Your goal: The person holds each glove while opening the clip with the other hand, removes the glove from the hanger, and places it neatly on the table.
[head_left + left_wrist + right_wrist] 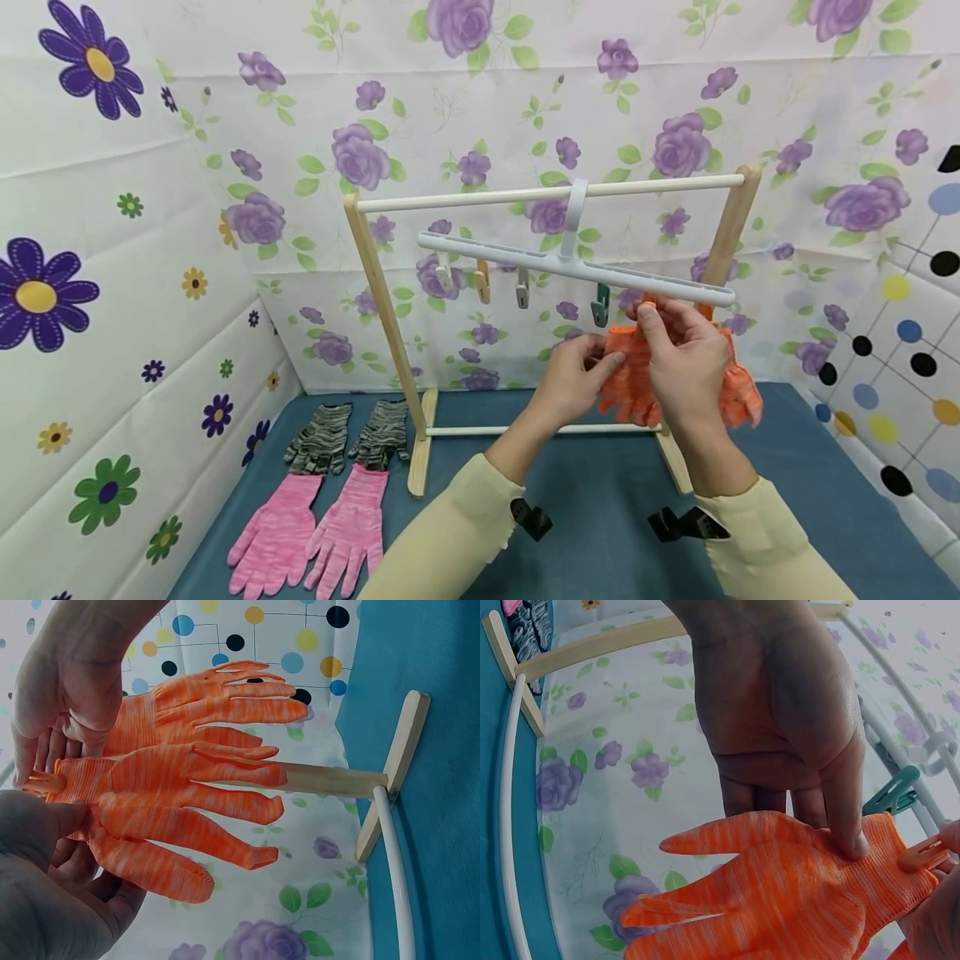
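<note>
An orange knitted glove [628, 385] hangs fingers down beneath the right half of a pale grey clip hanger [495, 250]. My left hand [567, 379] pinches its cuff between thumb and fingers. At the top of that cuff my right hand [686, 350] pinches an orange clothespin [922, 856], which sits over the cuff's edge. A second orange glove [217, 694] hangs just to the right, partly hidden behind my right hand in the head view. Beside the first glove a green clothespin [600, 306] dangles with nothing in it.
A wooden rack [384, 304] with a white top rod carries the tilted hanger. White [444, 271], yellow [482, 281] and grey clothespins [522, 287] hang at its left. Two pink gloves [277, 533] with grey-black gloves [318, 437] beyond them lie on the blue tabletop [585, 517].
</note>
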A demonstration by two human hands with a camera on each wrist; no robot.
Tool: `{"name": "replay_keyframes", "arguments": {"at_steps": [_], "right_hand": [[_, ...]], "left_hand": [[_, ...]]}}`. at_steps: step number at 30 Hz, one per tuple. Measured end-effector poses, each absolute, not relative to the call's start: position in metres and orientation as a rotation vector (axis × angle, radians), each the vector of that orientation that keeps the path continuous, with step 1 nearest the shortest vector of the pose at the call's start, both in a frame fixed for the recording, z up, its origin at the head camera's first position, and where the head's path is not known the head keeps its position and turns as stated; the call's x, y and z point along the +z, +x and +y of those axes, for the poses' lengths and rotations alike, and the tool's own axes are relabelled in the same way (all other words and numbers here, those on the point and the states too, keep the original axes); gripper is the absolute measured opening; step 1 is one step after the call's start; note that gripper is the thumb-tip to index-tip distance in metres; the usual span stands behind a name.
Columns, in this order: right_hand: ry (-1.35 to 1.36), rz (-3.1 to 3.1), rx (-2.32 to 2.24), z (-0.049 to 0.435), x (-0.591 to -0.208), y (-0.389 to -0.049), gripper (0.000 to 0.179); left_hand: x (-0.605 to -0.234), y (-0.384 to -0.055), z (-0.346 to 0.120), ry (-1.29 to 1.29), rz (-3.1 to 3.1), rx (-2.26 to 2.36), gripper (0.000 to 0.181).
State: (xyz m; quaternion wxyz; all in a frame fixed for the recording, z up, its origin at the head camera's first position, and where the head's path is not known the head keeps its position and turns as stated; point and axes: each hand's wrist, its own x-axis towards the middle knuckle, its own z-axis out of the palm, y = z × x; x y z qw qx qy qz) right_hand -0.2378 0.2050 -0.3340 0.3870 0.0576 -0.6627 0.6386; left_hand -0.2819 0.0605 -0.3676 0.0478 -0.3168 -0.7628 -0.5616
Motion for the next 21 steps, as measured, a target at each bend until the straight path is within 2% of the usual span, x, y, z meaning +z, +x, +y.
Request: {"name": "replay_keyframes", "arguments": {"at_steps": [21], "right_hand": [[0.154, -1.683, 1.598, 0.206, -0.334, -0.240, 0.030]], "left_hand": [[-0.378, -0.284, 0.052, -0.936, -2.340, -1.759, 0.020]]}}
